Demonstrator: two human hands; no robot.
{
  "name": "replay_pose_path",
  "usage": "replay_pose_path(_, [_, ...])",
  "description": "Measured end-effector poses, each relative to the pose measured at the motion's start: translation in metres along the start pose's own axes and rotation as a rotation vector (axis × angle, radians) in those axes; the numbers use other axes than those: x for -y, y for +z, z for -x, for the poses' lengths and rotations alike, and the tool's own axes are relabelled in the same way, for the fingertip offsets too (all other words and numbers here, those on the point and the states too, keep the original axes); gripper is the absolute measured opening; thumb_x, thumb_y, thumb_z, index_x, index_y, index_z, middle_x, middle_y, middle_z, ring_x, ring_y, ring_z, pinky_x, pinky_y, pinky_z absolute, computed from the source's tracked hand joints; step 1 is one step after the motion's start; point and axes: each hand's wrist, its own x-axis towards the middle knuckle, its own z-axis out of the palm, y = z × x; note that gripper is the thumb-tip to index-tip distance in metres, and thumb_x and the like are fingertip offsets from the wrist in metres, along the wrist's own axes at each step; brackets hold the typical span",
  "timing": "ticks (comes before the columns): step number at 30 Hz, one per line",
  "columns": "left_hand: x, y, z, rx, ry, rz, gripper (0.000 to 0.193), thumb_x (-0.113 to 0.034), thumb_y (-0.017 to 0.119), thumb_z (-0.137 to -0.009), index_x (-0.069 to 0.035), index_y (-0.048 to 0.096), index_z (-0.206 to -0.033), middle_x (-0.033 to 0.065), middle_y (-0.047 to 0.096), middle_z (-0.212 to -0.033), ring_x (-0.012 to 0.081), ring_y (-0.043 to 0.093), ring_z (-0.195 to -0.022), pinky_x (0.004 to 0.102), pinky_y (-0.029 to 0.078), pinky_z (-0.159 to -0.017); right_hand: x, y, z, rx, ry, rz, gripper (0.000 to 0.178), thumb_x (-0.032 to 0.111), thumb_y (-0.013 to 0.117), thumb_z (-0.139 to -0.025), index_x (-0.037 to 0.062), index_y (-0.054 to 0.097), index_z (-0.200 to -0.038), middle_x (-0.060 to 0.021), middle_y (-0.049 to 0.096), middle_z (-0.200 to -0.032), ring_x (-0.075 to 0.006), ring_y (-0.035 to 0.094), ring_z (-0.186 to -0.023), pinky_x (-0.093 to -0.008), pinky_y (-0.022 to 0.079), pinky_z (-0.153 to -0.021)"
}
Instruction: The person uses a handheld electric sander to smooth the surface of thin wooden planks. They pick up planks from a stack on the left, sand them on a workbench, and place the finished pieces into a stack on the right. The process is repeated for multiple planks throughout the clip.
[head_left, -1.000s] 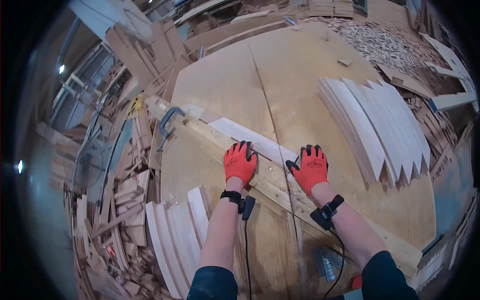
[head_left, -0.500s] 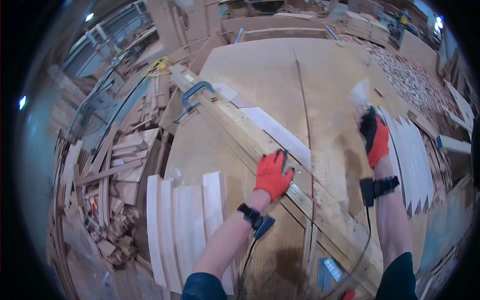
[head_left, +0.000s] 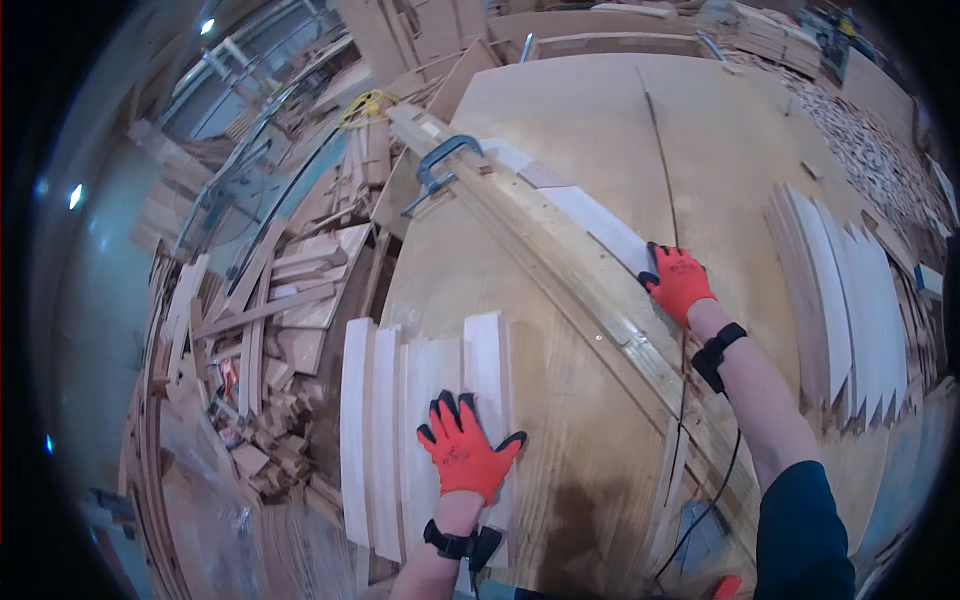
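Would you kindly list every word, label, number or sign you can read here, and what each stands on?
Left hand's red glove: small dark print on the back, too blurred to read.
Right hand's red glove: small dark print, also unreadable.
No other lettering can be made out.

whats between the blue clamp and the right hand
Pale, flat wood, lying along the edge of the long wooden beam; the head view shows it running from near the blue clamp to the right hand.
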Motion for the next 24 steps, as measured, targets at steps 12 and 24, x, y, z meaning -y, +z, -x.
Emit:
replay_pose_path(12, [0.029, -0.018, -0.008, -0.078, 0.034, 0.359, 0.064, -0.029, 0.070, -0.083, 0.008, 0.055, -0.133, 0.0288, 0.053, -0.139, 0.0419, 0.053, -0.128, 0.0468, 0.042, -0.108, -0.016, -0.026, 0.015, 0.069, 0.061, 0.197, 0.077, 0.043, 0.071, -0.084, 0.0021, 0.048, -0.145, -0.0188, 0.062, -0.123, -0.0308, 0.062, -0.110, -0.0423, 0.051, -0.091])
replay_pose_path(24, [-0.043, -0.079, -0.014, 0.021, 0.244, 0.516, 0.041, -0.014, 0.059, -0.091, 0.001, 0.054, -0.129, 0.0167, 0.068, -0.084, 0.0325, 0.067, -0.070, 0.0445, 0.054, -0.066, -0.131, -0.150, 0.143, -0.288, 0.252, 0.037, 0.060, 0.040, 0.073, -0.079, 0.0050, 0.060, -0.126, -0.0184, 0.065, -0.112, -0.0339, 0.062, -0.108, -0.0476, 0.052, -0.088])
